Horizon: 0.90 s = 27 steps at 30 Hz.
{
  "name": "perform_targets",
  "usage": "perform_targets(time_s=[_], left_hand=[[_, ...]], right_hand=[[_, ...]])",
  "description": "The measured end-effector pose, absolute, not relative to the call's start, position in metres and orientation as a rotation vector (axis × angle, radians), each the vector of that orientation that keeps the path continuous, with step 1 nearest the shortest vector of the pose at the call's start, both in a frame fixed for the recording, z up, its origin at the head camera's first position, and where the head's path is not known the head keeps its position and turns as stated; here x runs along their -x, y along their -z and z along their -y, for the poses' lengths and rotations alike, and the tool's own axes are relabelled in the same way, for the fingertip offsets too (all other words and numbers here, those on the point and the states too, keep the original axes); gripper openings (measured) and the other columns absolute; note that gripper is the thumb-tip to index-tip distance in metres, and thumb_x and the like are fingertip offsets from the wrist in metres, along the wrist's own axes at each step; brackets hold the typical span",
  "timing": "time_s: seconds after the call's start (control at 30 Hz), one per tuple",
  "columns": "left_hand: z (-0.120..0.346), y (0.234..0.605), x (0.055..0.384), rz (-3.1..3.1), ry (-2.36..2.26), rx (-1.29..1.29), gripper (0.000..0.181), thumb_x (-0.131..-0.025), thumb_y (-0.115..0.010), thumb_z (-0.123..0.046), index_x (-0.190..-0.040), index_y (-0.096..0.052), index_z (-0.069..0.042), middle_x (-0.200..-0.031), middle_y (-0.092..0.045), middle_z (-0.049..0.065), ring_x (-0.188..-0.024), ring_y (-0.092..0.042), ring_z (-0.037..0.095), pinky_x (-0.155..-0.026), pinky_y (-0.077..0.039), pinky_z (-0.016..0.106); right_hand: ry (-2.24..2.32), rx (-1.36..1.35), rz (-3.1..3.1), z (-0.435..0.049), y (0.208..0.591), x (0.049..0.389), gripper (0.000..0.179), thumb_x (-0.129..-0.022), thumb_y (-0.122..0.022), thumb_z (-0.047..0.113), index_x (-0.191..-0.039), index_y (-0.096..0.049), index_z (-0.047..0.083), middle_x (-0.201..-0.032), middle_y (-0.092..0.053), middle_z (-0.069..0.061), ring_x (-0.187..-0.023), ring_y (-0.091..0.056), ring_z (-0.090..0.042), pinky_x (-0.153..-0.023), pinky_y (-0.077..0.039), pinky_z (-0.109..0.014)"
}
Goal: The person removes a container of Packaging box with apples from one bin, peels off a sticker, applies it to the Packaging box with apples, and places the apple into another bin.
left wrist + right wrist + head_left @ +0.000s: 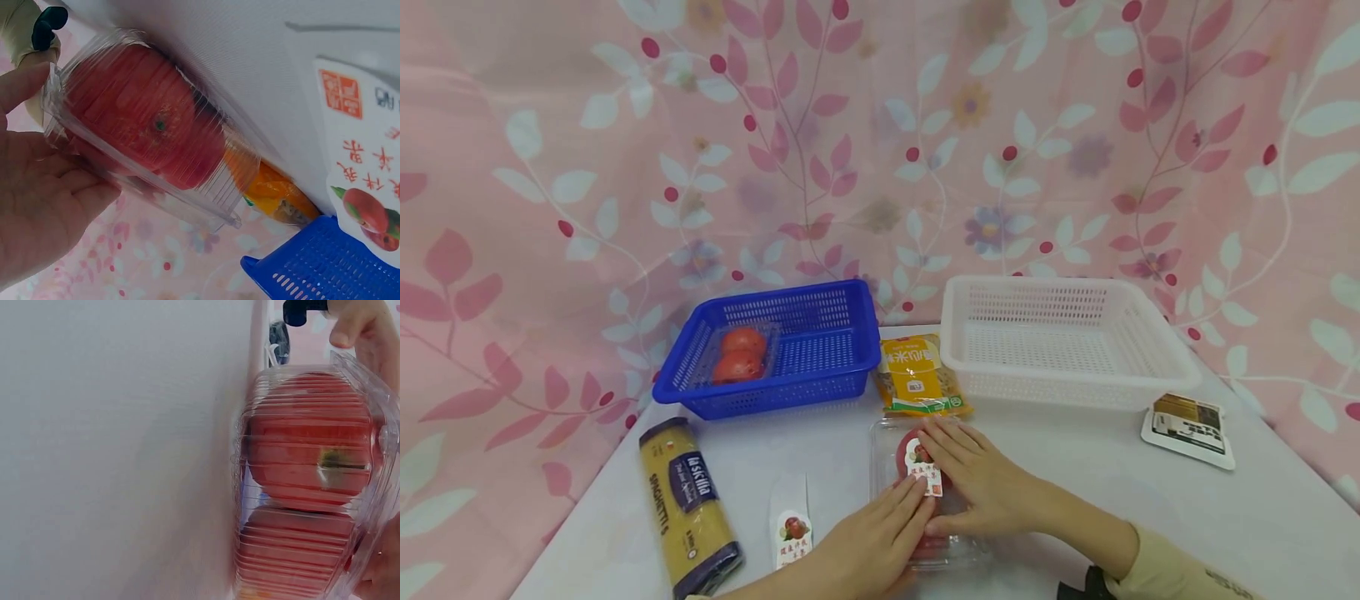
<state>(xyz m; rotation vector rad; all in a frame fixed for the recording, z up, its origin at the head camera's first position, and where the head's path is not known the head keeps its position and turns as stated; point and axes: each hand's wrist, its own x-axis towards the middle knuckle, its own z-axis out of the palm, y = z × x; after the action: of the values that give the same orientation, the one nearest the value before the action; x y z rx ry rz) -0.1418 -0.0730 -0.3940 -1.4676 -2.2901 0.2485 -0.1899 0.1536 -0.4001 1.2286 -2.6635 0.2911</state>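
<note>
A clear plastic box [883, 446] of red apples [309, 440] lies on the white table in front of me. Its lid looks shut, and on top is a white label [922, 468] with a fruit picture. My left hand [868, 533] rests on the near left of the lid, straight fingertips touching the label's lower edge. From the other side, my right hand [981, 482] lies flat on the lid, its fingers extended over the label's upper right. In the left wrist view the left thumb and fingers show beside the box's edge [144, 169].
Left of the box lie a similar label on its backing [793, 533] and a spaghetti pack [688, 508]. Behind stand a blue basket [812, 392] holding boxed orange-red fruits [739, 354], a yellow food bag [917, 375] and a white basket [1060, 387]. A flat packet [1189, 429] sits at right.
</note>
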Motion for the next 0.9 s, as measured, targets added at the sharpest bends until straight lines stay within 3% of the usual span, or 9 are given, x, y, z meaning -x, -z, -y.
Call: perform_targets(time_s=[0.2,0.37,0.53,0.67,0.8,0.9], left_hand=[[0.082,0.388,0.142,2.629,0.005,1.461,0.087,-0.087,-0.045,-0.058,-0.141,-0.023,0.006,-0.145,-0.022,0.027,-0.135,-0.019,0.034,-0.104,-0.029,0.040],[0.088,0.385,0.155,3.008,0.404,1.182,0.098,-0.083,-0.038,-0.069,-0.146,-0.008,0.000,-0.150,-0.004,0.023,-0.137,-0.006,0.033,-0.103,-0.026,0.047],[0.093,0.386,0.169,3.166,0.829,0.878,0.090,-0.087,-0.038,-0.063,-0.146,-0.007,-0.003,-0.147,-0.008,0.028,-0.132,-0.021,0.041,-0.097,-0.032,0.054],[0.096,0.386,0.178,3.191,1.115,0.748,0.088,-0.090,-0.039,-0.058,-0.145,-0.007,0.004,-0.144,-0.018,0.032,-0.128,-0.028,0.044,-0.097,-0.030,0.057],[0.101,0.388,0.186,3.189,1.428,0.573,0.091,-0.090,-0.044,-0.055,-0.143,-0.005,0.008,-0.136,-0.032,0.034,-0.102,-0.057,0.037,-0.085,-0.045,0.051],[0.102,0.390,0.188,3.135,1.666,0.473,0.091,-0.090,-0.046,-0.052,-0.144,-0.002,0.005,-0.136,-0.030,0.036,-0.086,-0.063,0.031,-0.069,-0.053,0.044]], right_hand=[[-0.318,-1.150,2.669,-0.162,0.397,0.186,0.085,-0.086,-0.041,0.063,-0.143,-0.027,0.002,-0.151,-0.014,-0.011,-0.138,-0.013,-0.028,-0.111,-0.003,-0.037],[-0.421,-1.064,2.766,-0.164,0.397,0.181,0.086,-0.086,-0.041,0.063,-0.143,-0.024,0.000,-0.151,-0.014,-0.013,-0.138,-0.009,-0.028,-0.108,-0.016,-0.044],[-0.683,-0.936,2.851,-0.166,0.397,0.177,0.085,-0.086,-0.045,0.061,-0.145,-0.022,0.004,-0.151,-0.012,-0.013,-0.137,-0.012,-0.031,-0.105,-0.023,-0.048],[-0.857,-0.853,2.852,-0.169,0.397,0.174,0.074,-0.088,-0.051,0.051,-0.143,-0.028,0.006,-0.151,-0.015,-0.014,-0.134,-0.021,-0.036,-0.100,-0.030,-0.052],[-0.893,-0.839,2.790,-0.172,0.397,0.172,0.057,-0.091,-0.055,0.032,-0.140,-0.037,0.009,-0.149,-0.022,-0.012,-0.131,-0.030,-0.033,-0.096,-0.035,-0.051],[-0.934,-0.827,2.764,-0.173,0.397,0.170,0.055,-0.090,-0.058,0.030,-0.138,-0.039,0.011,-0.148,-0.025,-0.011,-0.129,-0.033,-0.032,-0.095,-0.037,-0.051]])
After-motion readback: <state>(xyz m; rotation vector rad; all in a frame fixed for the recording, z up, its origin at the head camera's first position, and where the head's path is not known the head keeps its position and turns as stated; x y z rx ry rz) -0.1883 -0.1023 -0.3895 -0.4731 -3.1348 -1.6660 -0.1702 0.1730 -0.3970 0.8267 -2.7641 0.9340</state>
